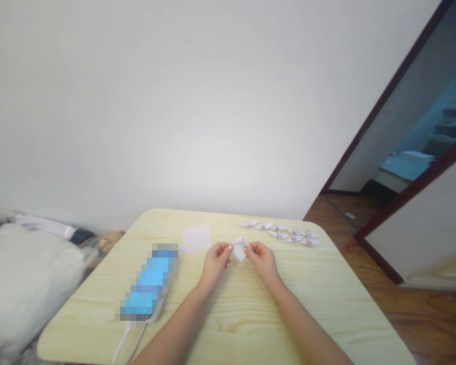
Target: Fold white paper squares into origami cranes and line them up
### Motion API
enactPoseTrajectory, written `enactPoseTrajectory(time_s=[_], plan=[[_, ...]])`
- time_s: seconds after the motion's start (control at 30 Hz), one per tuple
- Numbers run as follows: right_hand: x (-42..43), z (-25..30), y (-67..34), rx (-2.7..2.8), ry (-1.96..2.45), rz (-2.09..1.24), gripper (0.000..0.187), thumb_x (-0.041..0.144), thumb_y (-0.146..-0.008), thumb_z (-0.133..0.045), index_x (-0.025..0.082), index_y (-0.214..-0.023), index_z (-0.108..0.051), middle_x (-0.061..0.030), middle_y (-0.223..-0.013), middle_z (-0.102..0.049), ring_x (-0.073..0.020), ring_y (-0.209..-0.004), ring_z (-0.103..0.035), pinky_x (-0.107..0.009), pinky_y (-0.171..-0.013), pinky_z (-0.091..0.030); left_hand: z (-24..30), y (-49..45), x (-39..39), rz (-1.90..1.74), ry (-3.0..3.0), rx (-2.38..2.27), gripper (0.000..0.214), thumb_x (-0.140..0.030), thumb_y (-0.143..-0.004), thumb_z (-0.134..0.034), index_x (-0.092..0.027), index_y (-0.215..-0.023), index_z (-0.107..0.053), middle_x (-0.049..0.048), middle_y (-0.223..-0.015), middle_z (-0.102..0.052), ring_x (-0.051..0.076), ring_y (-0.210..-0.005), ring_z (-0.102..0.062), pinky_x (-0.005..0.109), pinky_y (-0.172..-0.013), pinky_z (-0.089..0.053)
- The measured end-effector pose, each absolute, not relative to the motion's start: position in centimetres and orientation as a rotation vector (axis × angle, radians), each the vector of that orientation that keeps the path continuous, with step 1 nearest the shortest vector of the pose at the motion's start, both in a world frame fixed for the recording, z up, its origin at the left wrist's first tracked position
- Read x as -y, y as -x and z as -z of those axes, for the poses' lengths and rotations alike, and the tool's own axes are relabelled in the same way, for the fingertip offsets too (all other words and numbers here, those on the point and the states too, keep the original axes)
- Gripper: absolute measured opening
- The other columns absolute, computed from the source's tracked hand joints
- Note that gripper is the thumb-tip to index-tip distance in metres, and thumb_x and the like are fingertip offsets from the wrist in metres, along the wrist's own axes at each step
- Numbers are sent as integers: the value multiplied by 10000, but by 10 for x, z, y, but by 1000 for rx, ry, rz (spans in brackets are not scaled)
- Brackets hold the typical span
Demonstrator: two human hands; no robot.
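Both my hands meet over the middle of a pale wooden table (327,304). My left hand (216,261) and my right hand (262,259) each pinch a side of a small folded white paper piece (239,249), held just above the tabletop. A flat white square of paper (196,239) lies to the left of my hands. Several small folded paper figures (285,231) lie in a row at the table's far right.
A blurred-out blue oblong object (150,284) with a white cable (127,339) lies at the left of the table. White bedding (23,274) sits beyond the left edge. A plain wall stands behind; an open doorway (421,152) and wooden floor are at right.
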State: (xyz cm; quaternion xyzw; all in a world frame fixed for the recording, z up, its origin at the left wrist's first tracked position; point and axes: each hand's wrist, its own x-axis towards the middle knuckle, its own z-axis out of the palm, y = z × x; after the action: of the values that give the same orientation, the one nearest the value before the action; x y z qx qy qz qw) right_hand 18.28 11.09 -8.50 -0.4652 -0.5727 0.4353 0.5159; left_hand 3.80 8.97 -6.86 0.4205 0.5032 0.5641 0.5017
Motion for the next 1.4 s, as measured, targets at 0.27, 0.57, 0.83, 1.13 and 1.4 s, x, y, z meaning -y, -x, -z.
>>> enactPoseTrajectory(time_s=[0.27, 0.57, 0.83, 1.13, 1.4], plan=[[-110, 85, -181, 1380, 1080, -1113, 290, 429, -675, -613, 143, -689, -571, -23, -618, -602, -140, -571, -540, -250, -548, -426, 70, -39, -89, -1383, -936, -1180, 303, -428, -616, -630, -149, -723, -582, -23, -549, -539, 95, -483, -494, 175, -419, -346], [-105, 82, -174, 1391, 1048, -1087, 210, 369, -690, -598, 169, -752, -575, -10, -684, -600, -145, -642, -551, -246, -585, -451, 66, -41, -85, -1425, -1375, -1247, 145, -330, -688, -585, -187, -677, -604, -10, -626, -582, 132, -604, -527, 206, -551, -381], [-102, 74, -178, 1423, 1054, -998, 122, 285, -693, -599, 164, -698, -591, -3, -648, -589, -136, -630, -532, -237, -590, -432, 68, -41, -85, -1338, -1433, -1258, 137, -327, -692, -588, -194, -718, -611, 6, -673, -607, 154, -658, -548, 226, -595, -396], [-102, 71, -176, 1136, 1062, -1276, 243, 388, -661, -610, 146, -659, -637, -11, -602, -605, -140, -581, -531, -236, -545, -400, 67, -42, -87, -1319, -1370, -1252, 211, -383, -659, -592, -172, -647, -584, -9, -606, -563, 143, -613, -518, 226, -567, -386], [-109, 81, -175, 1096, 1048, -1551, 452, 470, -575, -672, 189, -894, -520, -7, -700, -623, -135, -581, -580, -240, -510, -446, 78, -34, -93, -1347, -1073, -1290, 334, -477, -627, -589, -155, -714, -569, -15, -597, -550, 119, -555, -508, 195, -469, -371]])
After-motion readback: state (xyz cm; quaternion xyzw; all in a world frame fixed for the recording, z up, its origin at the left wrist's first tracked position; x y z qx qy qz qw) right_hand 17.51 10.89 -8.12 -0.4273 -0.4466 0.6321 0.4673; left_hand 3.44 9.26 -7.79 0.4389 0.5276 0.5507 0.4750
